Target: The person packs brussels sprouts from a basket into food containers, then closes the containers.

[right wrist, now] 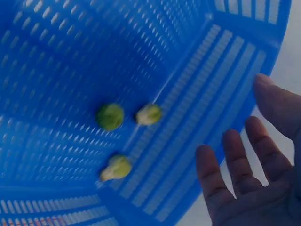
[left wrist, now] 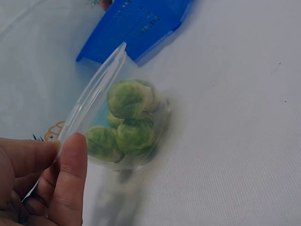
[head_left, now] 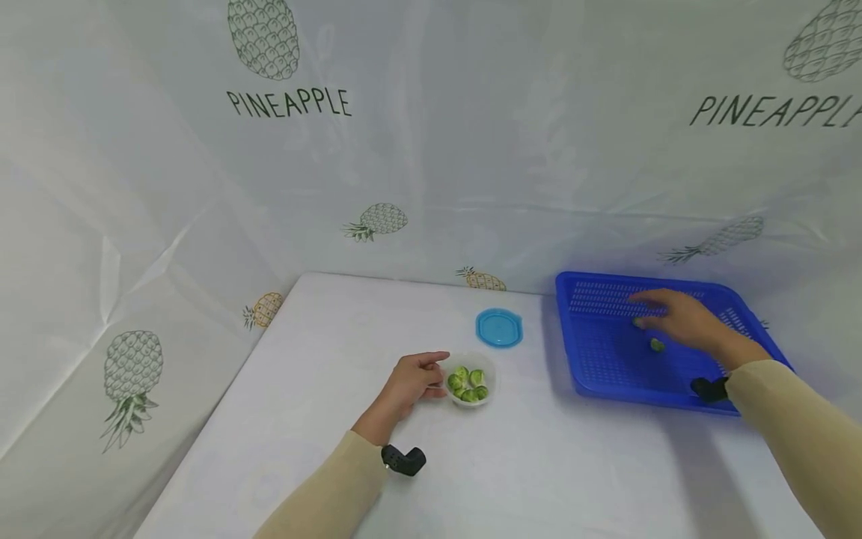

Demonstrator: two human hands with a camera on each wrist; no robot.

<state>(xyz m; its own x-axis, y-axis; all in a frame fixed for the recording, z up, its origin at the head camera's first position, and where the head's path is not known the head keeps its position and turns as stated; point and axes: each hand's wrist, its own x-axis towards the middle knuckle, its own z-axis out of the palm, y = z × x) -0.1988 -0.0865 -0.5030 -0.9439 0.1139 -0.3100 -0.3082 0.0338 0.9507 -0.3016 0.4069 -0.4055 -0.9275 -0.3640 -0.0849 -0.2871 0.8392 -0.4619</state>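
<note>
A clear plastic bowl [head_left: 492,383] stands on the white table with several Brussels sprouts [head_left: 477,376] inside. At the bowl's left side, my left hand [head_left: 412,382] pinches its rim between thumb and finger, which the left wrist view shows close up. My right hand [head_left: 680,320] hovers over the blue plastic basket [head_left: 606,367], fingers spread and nothing in its grasp. Three loose sprouts lie in the basket in the right wrist view: a green sprout [right wrist: 110,117], a paler sprout [right wrist: 149,114] and another sprout [right wrist: 116,168] near a corner.
Behind the bowl, a light-blue lid [head_left: 499,328] lies flat on the table. The basket's raised walls stand at the table's right. A pineapple-printed sheet [head_left: 471,150] hangs along the back and left side.
</note>
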